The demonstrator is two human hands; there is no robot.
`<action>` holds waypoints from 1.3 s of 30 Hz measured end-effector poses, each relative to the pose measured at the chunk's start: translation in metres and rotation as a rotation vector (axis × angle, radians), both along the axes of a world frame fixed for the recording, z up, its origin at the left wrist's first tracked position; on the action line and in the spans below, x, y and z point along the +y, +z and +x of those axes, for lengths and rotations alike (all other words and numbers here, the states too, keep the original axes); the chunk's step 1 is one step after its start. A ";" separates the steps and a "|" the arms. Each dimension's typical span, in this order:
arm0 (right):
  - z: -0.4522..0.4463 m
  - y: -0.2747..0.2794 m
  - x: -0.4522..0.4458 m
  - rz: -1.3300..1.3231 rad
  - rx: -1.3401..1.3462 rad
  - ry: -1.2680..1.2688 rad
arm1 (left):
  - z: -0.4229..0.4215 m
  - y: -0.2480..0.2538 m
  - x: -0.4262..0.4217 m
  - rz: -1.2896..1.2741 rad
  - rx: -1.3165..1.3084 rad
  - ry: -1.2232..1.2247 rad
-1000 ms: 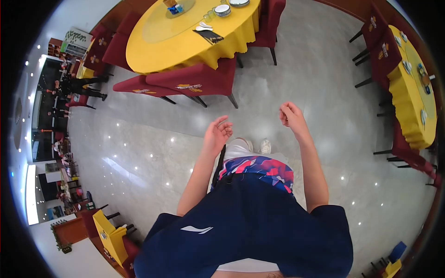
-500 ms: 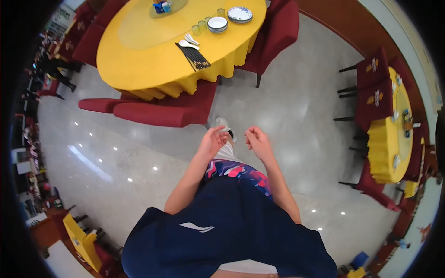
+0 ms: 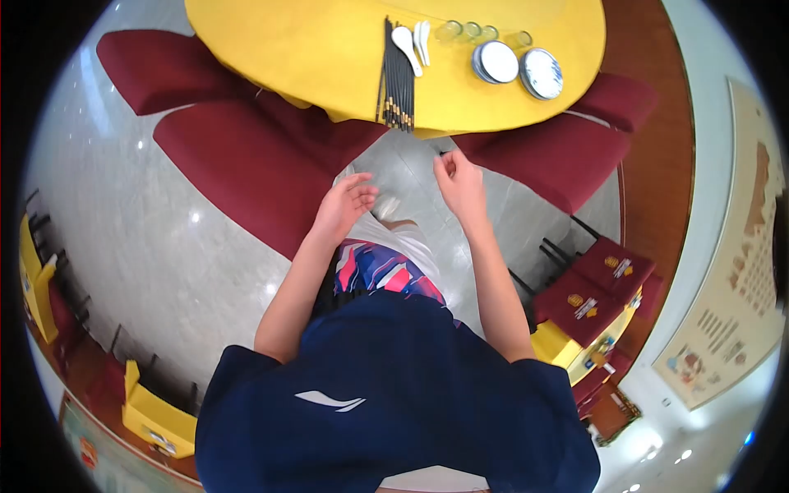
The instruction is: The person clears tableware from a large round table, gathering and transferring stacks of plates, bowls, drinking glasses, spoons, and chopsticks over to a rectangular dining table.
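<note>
My left hand (image 3: pixel 345 207) is held in front of my body, its fingers apart and slightly bent, with nothing in it. Nearest to it is a dark red chair (image 3: pixel 238 160). My right hand (image 3: pixel 460 185) is raised a little below the table edge, fingers curled in and nothing visible in them. Just beyond, on the yellow-covered round table (image 3: pixel 312 57), lies a bundle of black chopsticks (image 3: pixel 399 86) with gold-banded ends. White spoons (image 3: pixel 406 49) rest on and beside it. Farther right are green-tinted glasses (image 3: pixel 472 30), stacked white bowls (image 3: pixel 498 62) and stacked patterned plates (image 3: pixel 542 74).
Another dark red chair (image 3: pixel 542 156) stands at the table to the right, with a gap of grey floor (image 3: pixel 407 160) between the chairs. More red chairs (image 3: pixel 596 287) and a yellow-covered table (image 3: pixel 559 345) are behind on the right. A wall with a printed panel (image 3: pixel 723 287) runs along the right side.
I have stepped closer and turned, so the table with its chopsticks and dishes is nearer. My hands have moved farther apart, the right one higher toward the table edge.
</note>
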State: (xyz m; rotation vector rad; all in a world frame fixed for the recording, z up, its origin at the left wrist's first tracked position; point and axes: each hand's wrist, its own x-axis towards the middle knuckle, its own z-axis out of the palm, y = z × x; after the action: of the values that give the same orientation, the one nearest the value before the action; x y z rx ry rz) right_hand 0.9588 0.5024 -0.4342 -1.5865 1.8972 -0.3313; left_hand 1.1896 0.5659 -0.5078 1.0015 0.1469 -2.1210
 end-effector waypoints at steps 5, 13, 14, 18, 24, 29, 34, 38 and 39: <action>0.000 -0.094 -0.109 0.004 0.074 0.100 | 0.010 -0.010 0.002 0.133 -0.185 0.181; -0.001 -0.174 -0.214 -0.017 0.182 0.342 | -0.032 -0.029 -0.039 0.192 -0.529 0.335; -0.006 -0.172 -0.218 0.009 0.177 0.326 | -0.042 -0.034 -0.052 0.211 -0.537 0.310; -0.010 -0.170 -0.236 0.087 0.154 0.468 | -0.076 -0.055 -0.122 0.115 -0.847 0.391; -0.012 -0.163 -0.244 0.120 0.187 0.557 | -0.088 -0.100 -0.178 -0.193 -1.388 0.127; -0.016 -0.176 -0.245 0.055 0.171 0.545 | -0.099 -0.111 -0.184 -0.162 -1.508 -0.013; -0.015 -0.176 -0.243 -0.011 0.103 0.567 | -0.091 -0.106 -0.189 -0.281 -1.482 -0.106; -0.029 -0.152 -0.237 -0.002 0.001 0.523 | -0.092 -0.090 -0.206 -0.280 -1.392 -0.174; -0.032 -0.145 -0.236 0.000 -0.024 0.481 | -0.093 -0.088 -0.209 -0.283 -1.392 -0.207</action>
State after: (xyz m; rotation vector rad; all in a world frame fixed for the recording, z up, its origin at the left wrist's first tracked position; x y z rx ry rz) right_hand 0.9268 0.2663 -0.5796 -1.9605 1.4342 -0.1395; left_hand 1.0966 0.3566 -0.5962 2.0788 -0.9233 -1.1174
